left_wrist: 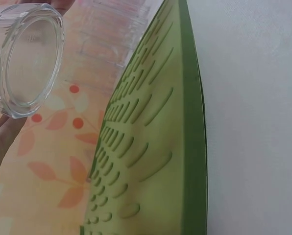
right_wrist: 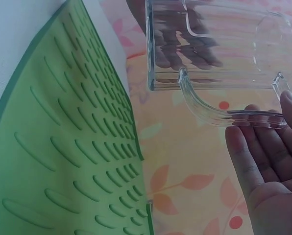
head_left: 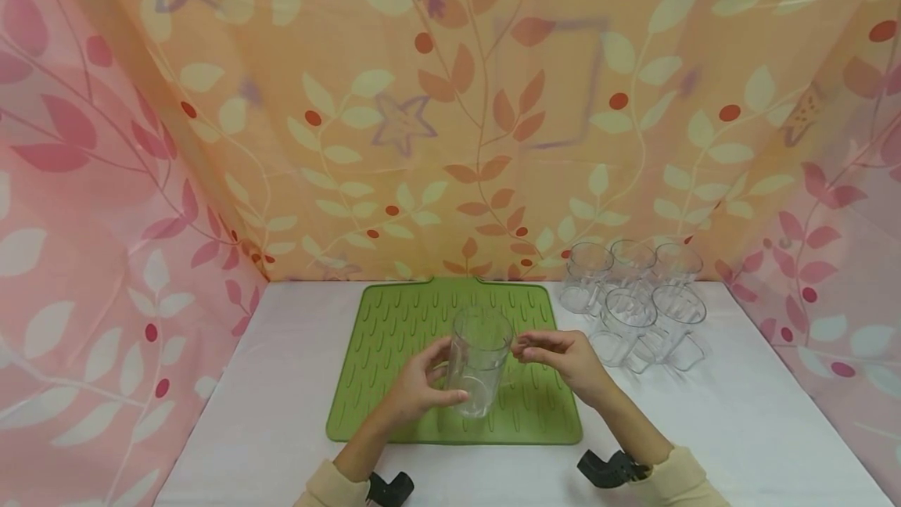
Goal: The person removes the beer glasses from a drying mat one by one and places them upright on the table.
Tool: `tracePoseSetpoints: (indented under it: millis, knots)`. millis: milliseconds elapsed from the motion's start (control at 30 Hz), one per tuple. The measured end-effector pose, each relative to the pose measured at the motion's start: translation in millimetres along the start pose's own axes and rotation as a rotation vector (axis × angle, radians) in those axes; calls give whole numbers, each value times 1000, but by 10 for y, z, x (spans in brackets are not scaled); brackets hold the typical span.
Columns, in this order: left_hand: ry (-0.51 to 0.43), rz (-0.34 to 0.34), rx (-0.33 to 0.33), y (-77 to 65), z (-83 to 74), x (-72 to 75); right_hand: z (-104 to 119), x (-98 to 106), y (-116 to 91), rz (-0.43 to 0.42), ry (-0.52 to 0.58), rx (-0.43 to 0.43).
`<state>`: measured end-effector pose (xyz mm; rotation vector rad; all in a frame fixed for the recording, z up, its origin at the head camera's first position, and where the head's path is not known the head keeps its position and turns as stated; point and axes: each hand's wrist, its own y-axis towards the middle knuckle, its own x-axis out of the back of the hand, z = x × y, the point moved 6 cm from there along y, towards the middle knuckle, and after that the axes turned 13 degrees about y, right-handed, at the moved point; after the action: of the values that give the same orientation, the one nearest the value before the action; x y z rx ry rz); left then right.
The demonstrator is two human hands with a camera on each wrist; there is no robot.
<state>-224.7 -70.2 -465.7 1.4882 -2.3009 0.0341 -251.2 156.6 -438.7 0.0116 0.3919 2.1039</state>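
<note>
A clear glass mug (head_left: 480, 370) is held upright in the air over a green ridged mat (head_left: 394, 413). My left hand (head_left: 420, 386) grips its side, with the thumb in front and the fingers behind. The round base of the mug (left_wrist: 33, 61) is apart from the mat in the left wrist view. On the other side, my right hand (head_left: 566, 358) holds the mug's handle (right_wrist: 209, 112) between thumb and fingertips, which shows best in the right wrist view.
Several more clear glass mugs (head_left: 629, 311) stand grouped at the back right of the white table (head_left: 260, 405), beside the mat. Patterned cloth (head_left: 450, 178) hangs behind the table and along both sides.
</note>
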Motion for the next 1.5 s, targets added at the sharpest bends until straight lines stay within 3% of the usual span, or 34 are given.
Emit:
tracePoseSetpoints:
  millis: [533,933,1367,1500]
  knots:
    - [-21,9,-1,-35,15,-28,-22,-14,-34,43,8,-70]
    - [-23,31,8,-60,44,-18,-92,-25,-54,53,44,-59]
    - [-20,45,62,-83,71,-23,-137,-47,-96,12,23,-55]
    - [-4,45,42,-72,52,-8,-107,-50,-80,13,24,-37]
